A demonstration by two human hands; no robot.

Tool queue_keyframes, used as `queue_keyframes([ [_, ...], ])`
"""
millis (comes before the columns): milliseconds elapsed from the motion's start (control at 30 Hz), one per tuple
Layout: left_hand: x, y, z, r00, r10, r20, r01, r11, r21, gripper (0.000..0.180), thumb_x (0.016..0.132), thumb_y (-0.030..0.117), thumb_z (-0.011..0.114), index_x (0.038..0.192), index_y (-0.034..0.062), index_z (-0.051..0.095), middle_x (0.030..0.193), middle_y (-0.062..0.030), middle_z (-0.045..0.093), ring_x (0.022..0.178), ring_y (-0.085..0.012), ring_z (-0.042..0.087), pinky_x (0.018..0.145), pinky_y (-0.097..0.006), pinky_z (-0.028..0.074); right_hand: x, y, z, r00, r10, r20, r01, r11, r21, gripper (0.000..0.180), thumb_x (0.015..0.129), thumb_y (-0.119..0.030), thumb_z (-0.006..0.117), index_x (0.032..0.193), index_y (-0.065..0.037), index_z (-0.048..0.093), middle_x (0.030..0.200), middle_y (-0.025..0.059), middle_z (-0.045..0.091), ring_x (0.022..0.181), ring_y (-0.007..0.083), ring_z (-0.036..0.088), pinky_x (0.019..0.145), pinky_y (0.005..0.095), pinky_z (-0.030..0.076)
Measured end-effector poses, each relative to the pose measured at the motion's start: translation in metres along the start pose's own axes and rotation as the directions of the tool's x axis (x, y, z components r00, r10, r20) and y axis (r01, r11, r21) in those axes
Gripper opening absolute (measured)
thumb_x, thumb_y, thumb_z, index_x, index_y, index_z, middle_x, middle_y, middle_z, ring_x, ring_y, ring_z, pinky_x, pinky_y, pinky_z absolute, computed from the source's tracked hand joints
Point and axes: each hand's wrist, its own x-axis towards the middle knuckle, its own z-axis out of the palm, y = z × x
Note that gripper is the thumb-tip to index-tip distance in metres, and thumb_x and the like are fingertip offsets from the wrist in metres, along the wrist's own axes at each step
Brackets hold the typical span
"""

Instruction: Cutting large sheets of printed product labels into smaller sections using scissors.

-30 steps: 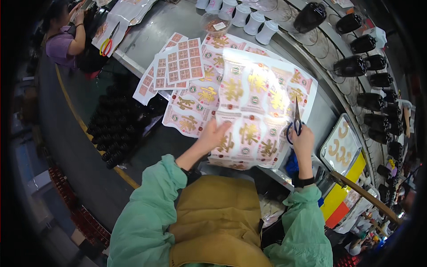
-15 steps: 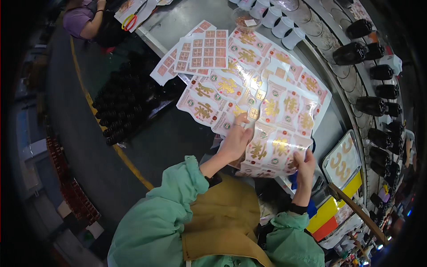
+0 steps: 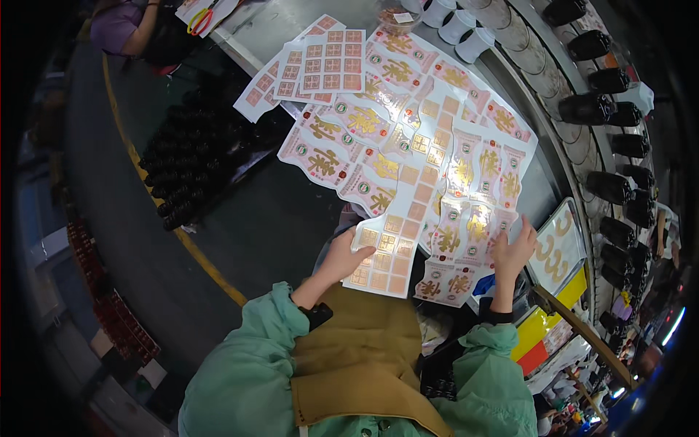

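My left hand point(image 3: 342, 258) pinches the near edge of a white sheet of small square pink-and-gold stickers point(image 3: 397, 247), thumb on top. That sheet runs away from me over the table's edge, among the larger sheets. My right hand point(image 3: 513, 251) has its fingers apart at the right edge of a wavy-cut sheet of pink labels with gold characters point(image 3: 462, 229); the thumb seems to touch it. This label sheet hangs over the near edge, its lower part bent down. More pink label sheets point(image 3: 328, 149) lie spread beneath and to the left.
Several smaller sticker sheets point(image 3: 335, 62) overlap at the far left of the metal table point(image 3: 266, 29). Beyond them are scissors point(image 3: 200, 20) and a person's arm point(image 3: 138, 33). A conveyor point(image 3: 557, 91) with dark jars point(image 3: 586, 108) curves along the right, near a tray point(image 3: 557, 247) of curved pieces.
The square-sticker sheet has come out toward me in my left hand, separate from the label sheet. My right hand's fingers have spread, and the label sheet has dropped flatter to the right.
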Motion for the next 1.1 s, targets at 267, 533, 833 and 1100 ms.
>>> queue_keyframes([
  [267, -0.033, 0.047, -0.075, 0.949, -0.051, 0.312, 0.156, 0.933, -0.325, 0.034, 0.083, 0.002, 0.066, 0.116, -0.0037, 0.056, 0.105, -0.006, 0.065, 0.094, -0.01, 0.06, 0.085, -0.027, 0.049, 0.005, -0.142, 0.045, 0.431, 0.02, 0.902, -0.895, 0.141, 0.424, 0.052, 0.089, -0.027, 0.06, 0.13, 0.003, 0.046, 0.106, 0.0119, 0.063, 0.088, 0.0195, 0.064, 0.072, 0.0302, 0.054],
  [533, -0.049, 0.055, -0.151, 0.972, -0.027, 0.232, 0.085, 0.967, -0.241, 0.052, 0.084, 0.0, 0.062, 0.132, -0.0018, 0.04, 0.118, -0.007, 0.057, 0.108, -0.0113, 0.055, 0.095, -0.027, 0.044, 0.039, -0.256, 0.048, 0.681, -0.145, 0.718, -0.695, 0.178, 0.696, 0.053, 0.088, -0.003, 0.052, 0.137, -0.013, 0.035, 0.107, 0.0073, 0.064, 0.095, 0.0148, 0.061, 0.076, 0.0323, 0.052],
  [833, 0.03, 0.093, -0.241, 0.958, 0.196, -0.211, -0.225, 0.966, -0.124, 0.026, 0.09, 0.008, 0.059, 0.113, -0.0018, 0.051, 0.1, -0.0073, 0.062, 0.094, -0.0106, 0.057, 0.082, -0.027, 0.047, 0.156, -0.405, 0.116, 0.735, -0.358, 0.576, -0.507, 0.274, 0.817, 0.058, 0.085, -0.004, 0.055, 0.139, -0.006, 0.032, 0.098, 0.0097, 0.063, 0.087, 0.0149, 0.062, 0.068, 0.0347, 0.053],
  [1100, 0.167, 0.104, -0.321, 0.91, 0.398, -0.116, -0.229, 0.715, 0.66, 0.046, 0.071, 0.032, 0.074, 0.101, -0.0009, 0.066, 0.121, -0.0196, 0.056, 0.113, -0.0375, 0.051, 0.096, -0.042, 0.041, 0.199, -0.415, 0.191, 0.847, -0.099, 0.522, -0.267, 0.769, 0.58, 0.056, 0.081, -0.019, 0.064, 0.131, -0.003, 0.044, 0.108, 0.0192, 0.06, 0.096, 0.0289, 0.06, 0.079, 0.0399, 0.05],
])
